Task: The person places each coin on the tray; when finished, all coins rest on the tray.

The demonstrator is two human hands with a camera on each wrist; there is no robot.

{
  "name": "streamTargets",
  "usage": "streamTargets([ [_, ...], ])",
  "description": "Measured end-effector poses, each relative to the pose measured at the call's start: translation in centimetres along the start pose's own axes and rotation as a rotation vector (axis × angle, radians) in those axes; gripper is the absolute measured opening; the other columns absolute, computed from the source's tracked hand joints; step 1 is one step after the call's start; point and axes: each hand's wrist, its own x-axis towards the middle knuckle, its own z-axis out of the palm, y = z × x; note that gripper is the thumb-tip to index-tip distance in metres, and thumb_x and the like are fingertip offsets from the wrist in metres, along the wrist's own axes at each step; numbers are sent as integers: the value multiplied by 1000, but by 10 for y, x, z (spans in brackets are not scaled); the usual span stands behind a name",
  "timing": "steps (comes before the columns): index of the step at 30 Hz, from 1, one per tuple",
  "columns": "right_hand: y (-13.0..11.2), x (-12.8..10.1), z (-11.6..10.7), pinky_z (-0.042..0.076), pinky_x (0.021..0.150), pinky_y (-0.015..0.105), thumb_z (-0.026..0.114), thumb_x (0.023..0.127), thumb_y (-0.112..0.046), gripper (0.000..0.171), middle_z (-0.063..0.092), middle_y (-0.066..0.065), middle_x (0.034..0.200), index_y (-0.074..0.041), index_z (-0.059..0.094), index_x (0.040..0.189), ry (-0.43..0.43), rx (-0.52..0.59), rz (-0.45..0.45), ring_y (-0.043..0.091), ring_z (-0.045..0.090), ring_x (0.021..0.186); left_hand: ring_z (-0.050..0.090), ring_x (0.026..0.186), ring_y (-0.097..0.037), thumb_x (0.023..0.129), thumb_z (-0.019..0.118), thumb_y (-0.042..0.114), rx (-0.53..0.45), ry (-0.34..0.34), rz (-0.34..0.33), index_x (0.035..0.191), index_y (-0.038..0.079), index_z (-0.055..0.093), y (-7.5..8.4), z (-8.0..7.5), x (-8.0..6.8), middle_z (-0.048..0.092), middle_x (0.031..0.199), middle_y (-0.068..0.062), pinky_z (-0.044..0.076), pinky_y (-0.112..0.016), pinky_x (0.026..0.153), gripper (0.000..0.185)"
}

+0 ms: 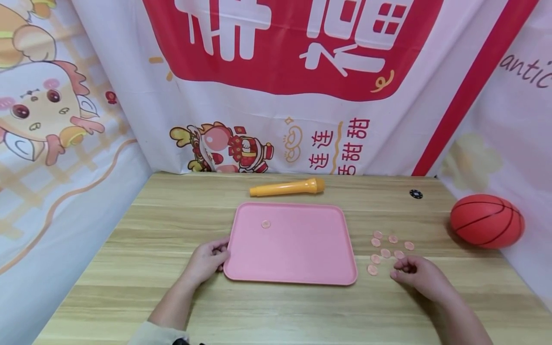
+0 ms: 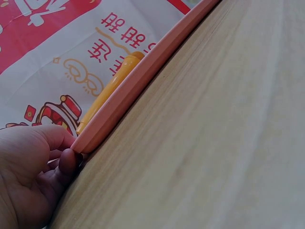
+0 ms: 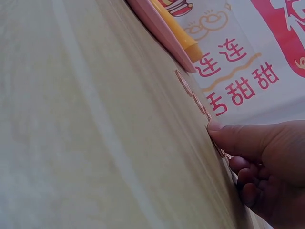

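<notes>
A pink tray (image 1: 293,249) lies on the wooden table, one copper-coloured coin (image 1: 266,224) on its upper left part. My left hand (image 1: 206,261) grips the tray's left edge between thumb and fingers; the left wrist view shows the fingers (image 2: 64,138) at the tray's corner. To the tray's right, several loose coins (image 1: 385,253) are spread flat on the table. Among the nearest of them, my right hand (image 1: 422,278) has thumb and forefinger together low over the table, pinching a coin that the fingers mostly hide. In the right wrist view the thumb (image 3: 238,138) covers part of the coins.
Behind the tray lies a yellow toy microphone (image 1: 286,187). A red toy basketball (image 1: 487,221) sits at the right edge, and a black-and-white chip (image 1: 416,193) lies at the back right. Printed cloth (image 1: 276,110) hangs behind the table and along both sides.
</notes>
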Motion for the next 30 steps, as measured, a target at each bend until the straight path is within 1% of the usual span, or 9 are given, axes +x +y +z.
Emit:
streamTargets([
  [6,-3,-1,2,40,65,21,78,82,-25,27,59,2,83,-5,64,93,10,16,-23,4,47,73,53,61,-9,89,61,3,-2,-3,7,134,-8,54,0,0,0,61,88,-9,49,-20,53,47],
  [13,-8,0,5,43,65,20,74,86,-25,27,61,2,86,-3,65,100,1,91,-20,4,50,75,53,61,-9,89,61,4,4,0,6,134,-7,55,1,0,0,61,88,-9,49,-20,53,46],
  [16,-14,3,9,48,67,19,73,87,-23,31,65,3,86,0,68,106,8,177,-28,1,55,74,53,60,-9,89,61,3,0,1,8,134,-7,55,1,0,0,61,87,-9,48,-20,52,46],
  [18,-19,7,11,52,69,18,71,89,-20,34,68,5,89,3,67,112,-6,276,-34,0,59,76,53,60,-9,89,61,3,-3,2,10,134,-7,55,1,0,1,61,87,-9,48,-20,53,46],
  [20,-27,12,14,56,72,19,70,90,-15,36,70,8,94,9,63,116,-28,395,-38,2,64,78,53,60,-8,89,60,3,-4,1,12,134,-7,54,1,0,1,60,87,-9,48,-20,53,46],
  [23,-43,20,18,58,71,22,67,90,-11,40,67,12,100,11,57,122,-64,494,-54,7,66,80,53,60,-8,89,60,2,-3,2,11,133,-8,55,0,0,1,61,87,-9,49,-20,53,46],
  [25,-54,26,19,58,64,27,68,90,-12,42,65,12,101,8,56,125,-85,486,-53,12,64,74,53,60,-8,89,60,2,-2,3,11,133,-8,55,0,0,1,61,87,-9,49,-20,53,46],
  [27,-65,33,21,56,57,29,70,89,-18,44,64,11,101,1,57,126,-98,440,-40,14,61,74,53,60,-8,89,60,2,-4,3,11,133,-8,55,0,0,1,61,87,-9,49,-20,53,46],
  [30,-80,44,26,57,59,29,73,87,-23,49,64,10,105,-4,57,129,-113,414,-33,17,62,79,53,61,-8,89,60,2,-4,1,13,133,-9,54,-1,0,1,61,87,-9,49,-20,53,46],
])
